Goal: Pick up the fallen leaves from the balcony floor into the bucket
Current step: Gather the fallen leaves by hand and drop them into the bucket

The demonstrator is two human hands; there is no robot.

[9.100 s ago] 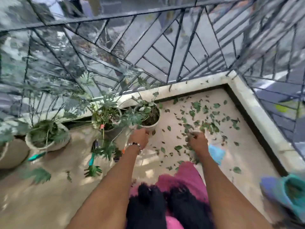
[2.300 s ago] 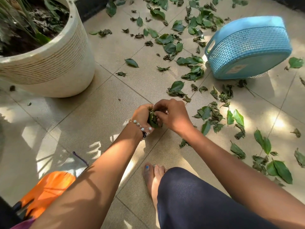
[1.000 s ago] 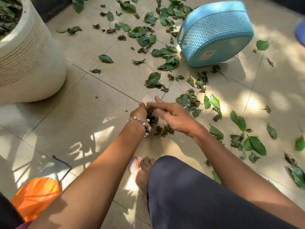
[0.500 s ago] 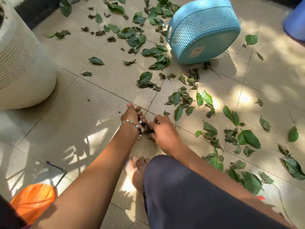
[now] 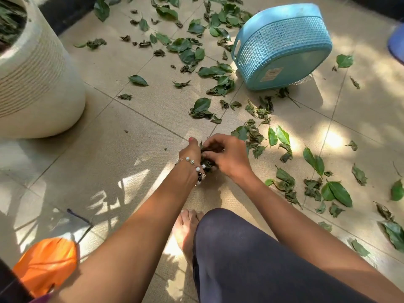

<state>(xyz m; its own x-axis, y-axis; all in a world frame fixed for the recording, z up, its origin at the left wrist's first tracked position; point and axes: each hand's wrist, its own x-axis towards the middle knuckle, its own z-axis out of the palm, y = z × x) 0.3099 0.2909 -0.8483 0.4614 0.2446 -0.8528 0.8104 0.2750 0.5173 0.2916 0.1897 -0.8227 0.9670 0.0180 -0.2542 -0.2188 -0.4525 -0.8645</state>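
Observation:
Green and dried fallen leaves (image 5: pixel 218 71) lie scattered over the beige tiled balcony floor, thickest at the top and right. A light blue woven-pattern bucket (image 5: pixel 282 47) lies tipped on its side at the upper right, its base toward me. My left hand (image 5: pixel 191 150), with a bead bracelet, is closed around a bunch of leaves (image 5: pixel 207 164) low over the floor at centre. My right hand (image 5: pixel 227 154) presses against the same bunch from the right, fingers curled over it. Both hands are well short of the bucket.
A large cream ribbed plant pot (image 5: pixel 37 84) stands at the left. An orange object (image 5: pixel 46 263) lies at the bottom left. My bare foot (image 5: pixel 184 228) and dark-clad knee (image 5: pixel 251 259) are below the hands. A blue-purple object (image 5: pixel 396 44) shows at the right edge.
Half a second ago my right hand was down on the floor gathering leaves; now it has come up against the bunch in my left hand. The view shifted slightly.

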